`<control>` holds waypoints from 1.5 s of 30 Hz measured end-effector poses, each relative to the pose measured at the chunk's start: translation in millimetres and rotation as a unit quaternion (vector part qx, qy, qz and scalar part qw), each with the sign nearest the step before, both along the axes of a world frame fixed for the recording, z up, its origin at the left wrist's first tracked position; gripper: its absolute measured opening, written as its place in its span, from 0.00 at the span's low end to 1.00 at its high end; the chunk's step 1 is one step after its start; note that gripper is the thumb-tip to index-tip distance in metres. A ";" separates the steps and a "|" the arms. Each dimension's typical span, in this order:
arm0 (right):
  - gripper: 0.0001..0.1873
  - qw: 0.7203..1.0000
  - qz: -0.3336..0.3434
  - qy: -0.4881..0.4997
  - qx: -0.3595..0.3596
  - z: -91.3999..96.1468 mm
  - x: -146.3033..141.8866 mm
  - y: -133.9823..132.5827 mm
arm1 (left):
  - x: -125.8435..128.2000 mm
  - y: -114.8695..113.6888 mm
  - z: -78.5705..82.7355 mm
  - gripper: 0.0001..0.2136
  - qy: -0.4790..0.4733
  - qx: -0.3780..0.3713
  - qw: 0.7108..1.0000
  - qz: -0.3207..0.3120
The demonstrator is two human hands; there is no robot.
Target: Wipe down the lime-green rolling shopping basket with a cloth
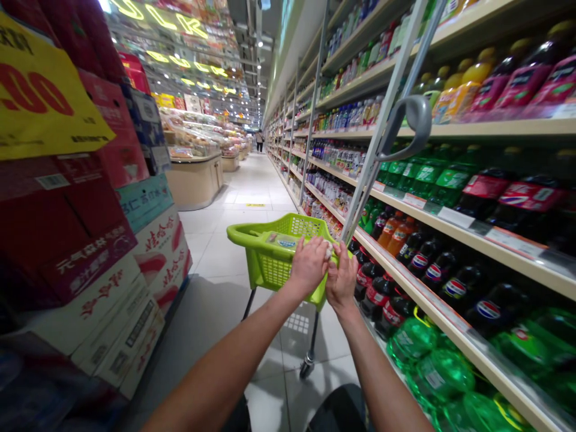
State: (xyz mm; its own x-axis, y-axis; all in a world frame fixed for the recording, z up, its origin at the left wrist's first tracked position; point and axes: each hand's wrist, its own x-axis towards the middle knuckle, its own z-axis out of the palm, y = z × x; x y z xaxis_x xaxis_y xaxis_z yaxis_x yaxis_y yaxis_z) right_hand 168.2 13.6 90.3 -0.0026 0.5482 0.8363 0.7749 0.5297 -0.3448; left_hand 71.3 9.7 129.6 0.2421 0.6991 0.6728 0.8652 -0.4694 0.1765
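A lime-green wheeled shopping basket (275,252) stands in the aisle in front of me, with its long grey handle (407,123) rising up to the right. My left hand (308,264) and my right hand (341,279) are both over the basket's near right corner, fingers curled together around a small pale thing I cannot make out. A flat packet with a blue label (282,240) lies inside the basket.
Shelves of soft-drink bottles (454,282) run along the right, close to my right arm. Stacked red and white cartons (90,264) with a yellow price sign (40,96) crowd the left. The white tiled aisle (234,204) stretches ahead; a person (259,140) stands far off.
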 end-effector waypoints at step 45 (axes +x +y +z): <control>0.16 0.993 -0.056 -0.099 -0.036 9.5 -13.7 21.8 | -61.9 25.3 -8.6 0.15 -0.066 0.021 0.997 0.039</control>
